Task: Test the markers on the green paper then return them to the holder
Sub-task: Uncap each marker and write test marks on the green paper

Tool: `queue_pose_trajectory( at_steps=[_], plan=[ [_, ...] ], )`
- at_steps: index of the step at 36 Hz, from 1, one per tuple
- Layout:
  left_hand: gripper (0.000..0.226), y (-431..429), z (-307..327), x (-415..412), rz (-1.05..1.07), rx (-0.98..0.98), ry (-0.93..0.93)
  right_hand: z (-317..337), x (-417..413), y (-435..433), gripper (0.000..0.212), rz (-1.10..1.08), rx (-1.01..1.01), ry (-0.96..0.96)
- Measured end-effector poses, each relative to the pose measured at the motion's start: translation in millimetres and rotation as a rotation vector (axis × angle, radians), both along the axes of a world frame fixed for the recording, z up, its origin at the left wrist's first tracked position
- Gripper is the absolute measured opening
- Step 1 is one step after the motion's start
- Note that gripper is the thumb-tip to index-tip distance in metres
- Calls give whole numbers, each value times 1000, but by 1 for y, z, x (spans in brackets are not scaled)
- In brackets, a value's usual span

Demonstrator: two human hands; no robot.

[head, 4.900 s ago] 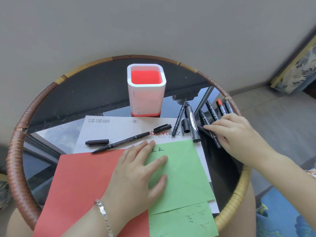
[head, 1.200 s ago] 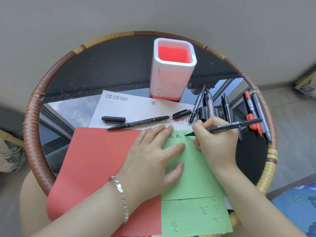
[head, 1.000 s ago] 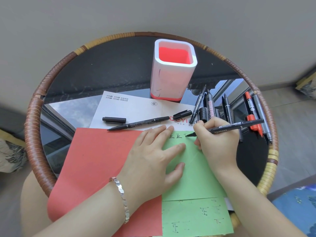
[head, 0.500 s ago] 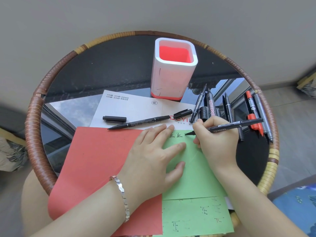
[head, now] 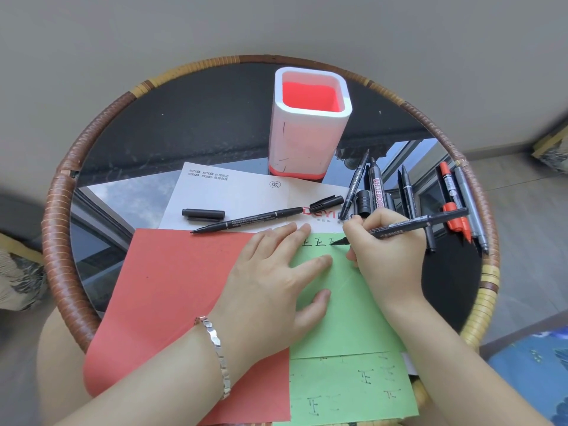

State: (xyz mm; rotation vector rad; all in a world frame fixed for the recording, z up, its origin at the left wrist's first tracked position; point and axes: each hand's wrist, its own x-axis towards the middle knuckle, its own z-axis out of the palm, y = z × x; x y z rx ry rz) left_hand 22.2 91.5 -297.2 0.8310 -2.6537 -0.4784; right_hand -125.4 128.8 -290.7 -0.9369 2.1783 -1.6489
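My right hand (head: 388, 256) grips a black marker (head: 412, 225), its tip touching the green paper (head: 353, 315) beside a row of black characters. My left hand (head: 270, 287) lies flat, fingers spread, pressing the green paper and the red paper (head: 172, 287). The white holder with a red inside (head: 309, 139) stands upright at the back of the table, with nothing visible in it. An uncapped black marker (head: 249, 219) and two loose caps (head: 203, 214) lie on a white sheet. Several more markers (head: 408, 195), black, grey and orange-red, lie at the right.
The round glass table has a woven rattan rim (head: 58, 210). A second green sheet with written characters (head: 350, 392) sticks out at the near edge. A grey wall rises behind the table, with floor to the right.
My right hand picked a black marker from the pile at the right, brought it to the green paper and has been writing a third character next to the first two. My left hand has stayed put.
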Motion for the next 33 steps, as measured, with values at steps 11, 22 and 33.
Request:
queue_pose_trajectory(
  at_steps=[11,22,33],
  plan=[
    [37,0,-1,0,1,-8,2,7,1,3,30,-47,-45,-11],
    [37,0,1,1,-16,-64,-63,29,-26,35,11,212,-34,106],
    [35,2,3,-10,-14,-103,-108,41,-94,81,13,181,378,694]
  ],
)
